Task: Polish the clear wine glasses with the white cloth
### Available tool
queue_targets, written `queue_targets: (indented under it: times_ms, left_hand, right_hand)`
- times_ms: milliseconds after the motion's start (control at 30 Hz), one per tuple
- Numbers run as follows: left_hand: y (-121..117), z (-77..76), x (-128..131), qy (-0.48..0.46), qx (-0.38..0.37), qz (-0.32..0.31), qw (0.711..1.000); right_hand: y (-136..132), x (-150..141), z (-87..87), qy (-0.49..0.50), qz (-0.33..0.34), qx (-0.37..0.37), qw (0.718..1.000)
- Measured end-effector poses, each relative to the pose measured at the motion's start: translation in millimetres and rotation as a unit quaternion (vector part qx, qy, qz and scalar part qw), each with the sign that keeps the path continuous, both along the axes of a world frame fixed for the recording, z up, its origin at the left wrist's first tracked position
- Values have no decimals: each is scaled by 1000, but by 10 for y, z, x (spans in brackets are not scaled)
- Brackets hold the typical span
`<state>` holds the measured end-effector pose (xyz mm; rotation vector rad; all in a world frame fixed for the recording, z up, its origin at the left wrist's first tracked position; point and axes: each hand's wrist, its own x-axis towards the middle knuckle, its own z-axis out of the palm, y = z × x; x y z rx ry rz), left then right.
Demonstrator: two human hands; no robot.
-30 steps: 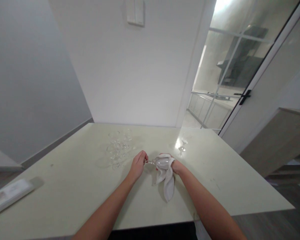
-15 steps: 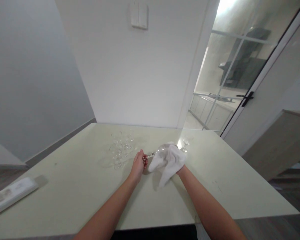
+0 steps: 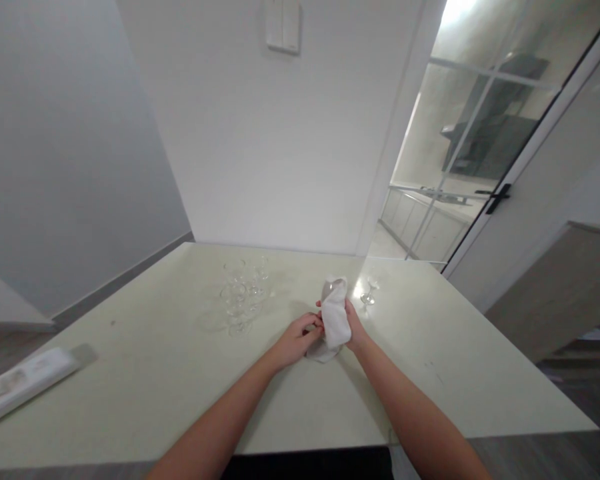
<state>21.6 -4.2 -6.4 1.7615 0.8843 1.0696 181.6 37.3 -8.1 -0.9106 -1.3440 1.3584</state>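
white cloth around glass; right hand, fingers clasping it; left hand at its left edge, finger grip unclear; press lightly.

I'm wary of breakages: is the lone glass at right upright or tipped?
Upright: the lone glass stands on its foot, bowl uppermost.

The counter spans the lower frame. On it, a box lies lower left, clustered glasses left of centre, a single glass right. Between the glasses, a cloth wraps a wineglass, flanked by left fingers and right fingers. Behind, upper right: a door.
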Motion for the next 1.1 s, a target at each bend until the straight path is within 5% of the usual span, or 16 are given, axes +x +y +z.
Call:
queue_targets:
  times_ms: [100, 200, 467, 700, 800, 933, 1100]
  left_hand:
    - [44, 14, -64, -15, -12, 85, 996]
    - [75, 24, -107, -52, -22, 151, 987]
    - [81, 41, -91, -160, 14, 180, 970]
    - [72, 49, -160, -178, -42, 107, 977]
    - [81, 54, -171, -201, -58, 65, 976]
    - [89, 54, -148, -234, -76, 96, 964]
    - [46, 62, -145, -274, -123, 6, 954]
  right_hand:
    - [-49, -13, 32, 55, -11, 5, 998]
    - [-70, -34, 4, -3, -11, 18, 1000]
    - [-158, -134, -96, -137, 82, 108, 981]
    - [-196, -60, -85, -82, 239, -70, 965]
    - [-173, -55, -85, -84, 228, -54, 969]
    - [-157, -83, -84, -126, 173, 33, 976]
    - [-220, -23, -93, -72, 265, -83, 958]
